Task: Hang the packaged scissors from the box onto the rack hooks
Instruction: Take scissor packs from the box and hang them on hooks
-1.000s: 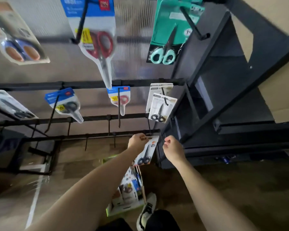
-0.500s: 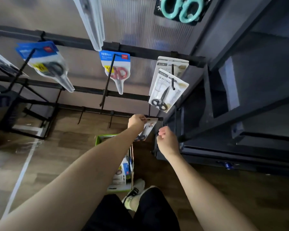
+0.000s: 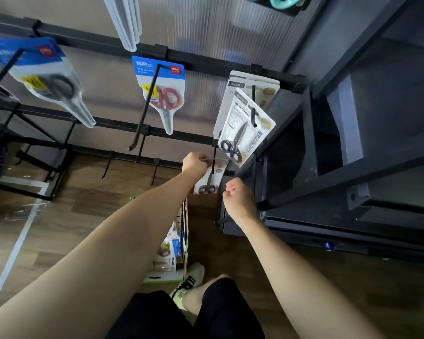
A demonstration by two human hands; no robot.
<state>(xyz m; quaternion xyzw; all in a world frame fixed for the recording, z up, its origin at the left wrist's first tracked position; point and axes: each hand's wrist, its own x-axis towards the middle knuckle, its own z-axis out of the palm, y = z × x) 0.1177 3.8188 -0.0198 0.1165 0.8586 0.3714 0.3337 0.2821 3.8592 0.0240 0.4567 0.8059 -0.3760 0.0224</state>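
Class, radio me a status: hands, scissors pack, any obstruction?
Left hand pinches scissors pack top at lowest hook. Right hand loose, holding nothing, beside pack. Nothing visibly blocking the hook.

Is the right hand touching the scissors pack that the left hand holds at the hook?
Apart. The head view shows dark rack between the right hand and the scissors pack, which the left hand grips.

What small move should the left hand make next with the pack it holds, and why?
Probably push the pack further back along the hook. The left hand pinches its top edge right at the hook, so the pack seems not fully hung. The right hand hovers beside it, holding nothing.
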